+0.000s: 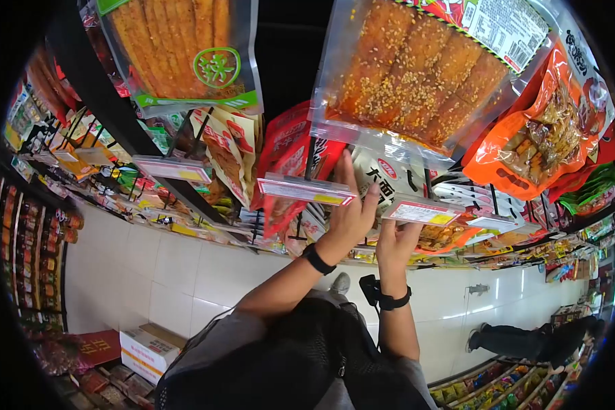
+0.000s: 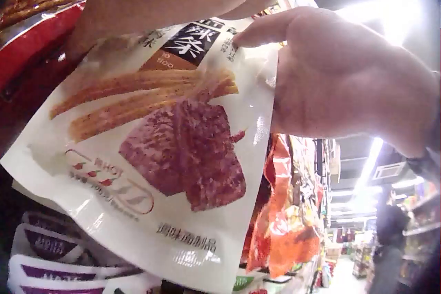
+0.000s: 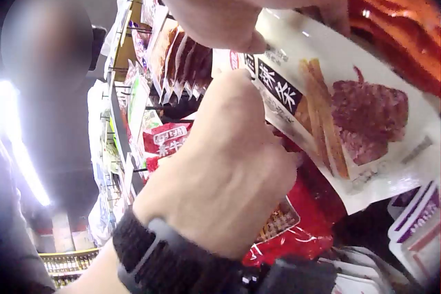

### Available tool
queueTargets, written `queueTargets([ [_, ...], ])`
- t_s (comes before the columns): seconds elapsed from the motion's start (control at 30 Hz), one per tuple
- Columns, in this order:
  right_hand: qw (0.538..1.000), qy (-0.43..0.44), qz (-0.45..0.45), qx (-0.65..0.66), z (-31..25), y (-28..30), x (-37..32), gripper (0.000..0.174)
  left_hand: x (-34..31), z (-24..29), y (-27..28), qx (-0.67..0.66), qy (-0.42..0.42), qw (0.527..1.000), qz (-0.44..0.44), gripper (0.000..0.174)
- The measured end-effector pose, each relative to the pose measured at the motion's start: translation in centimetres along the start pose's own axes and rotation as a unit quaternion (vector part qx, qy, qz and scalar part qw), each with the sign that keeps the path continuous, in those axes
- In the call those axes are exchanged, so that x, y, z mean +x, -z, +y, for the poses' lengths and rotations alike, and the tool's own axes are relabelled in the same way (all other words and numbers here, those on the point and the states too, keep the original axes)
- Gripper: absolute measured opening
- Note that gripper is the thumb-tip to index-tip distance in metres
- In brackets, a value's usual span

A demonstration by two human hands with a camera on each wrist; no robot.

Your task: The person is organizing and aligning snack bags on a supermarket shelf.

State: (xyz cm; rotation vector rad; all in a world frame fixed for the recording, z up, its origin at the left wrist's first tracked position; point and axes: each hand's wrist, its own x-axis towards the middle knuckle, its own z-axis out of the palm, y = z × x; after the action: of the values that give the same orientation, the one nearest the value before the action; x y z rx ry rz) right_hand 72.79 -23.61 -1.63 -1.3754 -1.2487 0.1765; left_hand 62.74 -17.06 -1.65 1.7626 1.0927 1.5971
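A white packet of spicy strips [image 1: 384, 171] with dark and brown food pictures on its front faces the left wrist camera. My left hand [image 1: 348, 222] is at one side edge, its thumb by the packet's front in the head view. My right hand [image 1: 395, 249] pinches the opposite edge; in the left wrist view its thumb [image 2: 265, 30] lies on the front near the top. Both hands stand close together at the packet's upper part in the right wrist view. The left fingers are partly hidden behind the packet.
A large sesame-topped snack pack [image 1: 417, 82] hangs above the hands, with an orange pack [image 1: 519, 137] to its right. Red packets [image 1: 290, 157] hang at the left. Price tags [image 1: 424, 212] jut out on hooks. A carton [image 1: 147, 352] stands on the floor; another person [image 1: 540, 342] is at the right.
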Motion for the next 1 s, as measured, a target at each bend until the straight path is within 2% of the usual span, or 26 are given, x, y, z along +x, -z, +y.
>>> queueTargets([
  [0.03,0.993,-0.054,0.018,0.108,-1.5,-0.5,0.1,0.035,-0.7,-0.2,0.4,0.001,-0.006,1.0,-0.019,0.082],
  [0.07,0.993,-0.056,0.019,0.106,-1.4,-0.3,0.3,0.035,-1.3,-0.3,0.9,0.002,-0.012,0.999,-0.039,0.082],
  [0.13,0.993,-0.031,-0.032,0.106,-1.2,0.0,0.5,0.031,-2.1,-0.1,1.6,0.008,-0.001,0.999,-0.054,0.083],
  [0.33,0.991,-0.072,0.009,0.112,-1.6,-0.1,-0.3,0.032,-5.2,-0.1,3.1,0.035,-0.028,0.993,-0.107,0.081],
  [0.43,0.979,-0.115,0.048,0.159,-1.4,-0.4,-0.8,0.032,-6.9,0.2,3.5,0.032,-0.013,0.992,-0.121,0.078],
  [0.5,0.948,-0.145,0.066,0.277,-1.5,-0.6,-1.1,0.032,-7.1,0.4,4.0,0.034,0.0,0.991,-0.131,0.077],
  [0.53,0.948,-0.144,0.066,0.278,-1.4,-0.8,-1.1,0.032,-7.2,0.4,4.2,0.025,-0.004,0.991,-0.135,0.077],
  [0.6,0.968,-0.063,0.115,0.212,-1.2,-1.2,-1.1,0.03,-7.2,0.7,4.4,0.016,-0.011,0.99,-0.138,0.077],
  [0.63,0.968,-0.061,0.115,0.214,-1.5,-0.9,-1.4,0.03,-7.1,1.1,4.6,-0.021,-0.015,0.988,-0.155,0.076],
  [0.67,0.98,-0.05,0.074,0.18,-2.2,-0.2,-1.9,0.03,-7.0,1.2,4.7,-0.057,-0.017,0.983,-0.171,0.076],
  [0.7,0.988,-0.039,0.032,0.145,-2.6,0.2,-2.2,0.031,-6.8,1.0,4.3,-0.049,-0.065,0.984,-0.16,0.073],
  [0.8,0.996,-0.014,0.029,0.089,-2.5,-0.2,-2.2,0.028,-5.1,0.4,3.9,-0.077,-0.057,0.98,-0.175,0.073],
  [0.87,0.996,-0.029,0.024,0.076,-1.8,-0.3,-1.1,0.03,-3.4,0.1,3.4,-0.08,-0.055,0.981,-0.168,0.07],
  [0.97,0.994,-0.072,-0.034,0.07,-2.1,-0.4,0.3,0.031,-0.2,-1.4,2.4,-0.062,-0.043,0.985,-0.154,0.065],
  [1.0,0.994,-0.07,-0.035,0.072,-2.1,-0.6,0.3,0.031,0.8,-1.6,2.3,-0.046,-0.013,0.991,-0.126,0.065],
])
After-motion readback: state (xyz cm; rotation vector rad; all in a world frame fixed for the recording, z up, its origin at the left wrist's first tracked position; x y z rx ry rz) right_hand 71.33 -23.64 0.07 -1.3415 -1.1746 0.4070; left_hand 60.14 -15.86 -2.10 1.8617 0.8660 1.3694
